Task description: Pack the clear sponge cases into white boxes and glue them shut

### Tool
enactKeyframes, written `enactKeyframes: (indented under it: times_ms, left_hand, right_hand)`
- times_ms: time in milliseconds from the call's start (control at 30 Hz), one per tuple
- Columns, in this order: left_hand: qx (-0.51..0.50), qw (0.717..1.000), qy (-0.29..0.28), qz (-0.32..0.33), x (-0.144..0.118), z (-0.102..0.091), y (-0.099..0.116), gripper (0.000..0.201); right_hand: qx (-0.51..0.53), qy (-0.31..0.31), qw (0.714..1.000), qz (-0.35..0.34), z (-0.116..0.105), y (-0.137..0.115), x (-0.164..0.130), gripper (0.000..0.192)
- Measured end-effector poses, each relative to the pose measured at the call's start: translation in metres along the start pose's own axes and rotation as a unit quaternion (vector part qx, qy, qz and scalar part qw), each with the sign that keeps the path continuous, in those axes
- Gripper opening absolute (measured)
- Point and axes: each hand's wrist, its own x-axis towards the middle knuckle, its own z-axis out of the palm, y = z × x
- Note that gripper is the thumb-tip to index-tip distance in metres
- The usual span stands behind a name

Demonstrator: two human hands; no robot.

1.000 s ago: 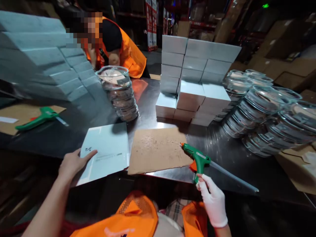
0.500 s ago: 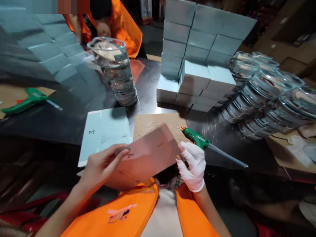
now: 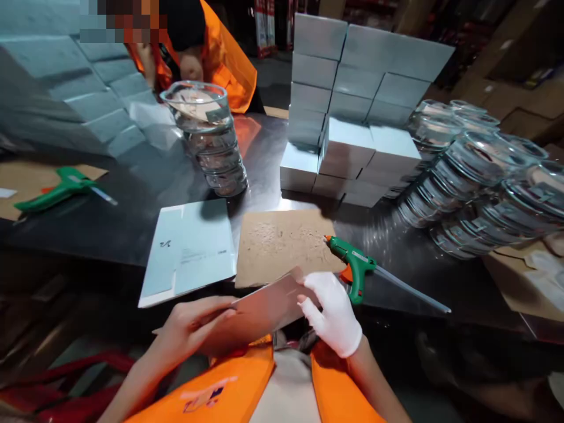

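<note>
Cardboard, one flat folded box (image 3: 264,305), is gripped by both hands, bare left hand (image 3: 194,326) and gloved right hand (image 3: 332,311), near two green glue guns (image 3: 355,267).

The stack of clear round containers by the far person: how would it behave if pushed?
The stack of clear round containers is tall, narrow and already leaning, so probably tips. The steel table looks slick, so it may slide first. They look like light plastic.

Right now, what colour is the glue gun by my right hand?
Green glue gun, orange trigger; head view.
</note>
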Motion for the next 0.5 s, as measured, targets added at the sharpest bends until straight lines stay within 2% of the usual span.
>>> enactKeyframes:
  times_ms: [167, 267, 367, 433, 500]
  left_hand:
    - [0.016, 0.998, -0.038, 0.04, 0.004, 0.001, 0.004, 0.014]
    - [0.018, 0.997, -0.06, 0.045, 0.007, 0.005, 0.004, 0.016]
    - [0.017, 0.998, -0.053, 0.018, 0.005, 0.011, -0.006, 0.023]
    - [0.038, 0.997, -0.063, 0.019, 0.0, 0.021, -0.018, 0.031]
    - [0.081, 0.992, -0.081, 0.057, -0.009, 0.037, -0.029, 0.04]
  right_hand:
    - [0.095, -0.004, 0.995, 0.024, -0.001, 0.007, -0.011, 0.023]
    - [0.175, -0.068, 0.971, 0.147, -0.003, 0.012, -0.024, 0.032]
    - [0.286, -0.178, 0.897, 0.287, -0.004, 0.018, -0.036, 0.056]
    - [0.375, -0.233, 0.836, 0.326, -0.003, 0.019, -0.044, 0.071]
    - [0.447, -0.279, 0.78, 0.337, -0.002, 0.016, -0.05, 0.08]
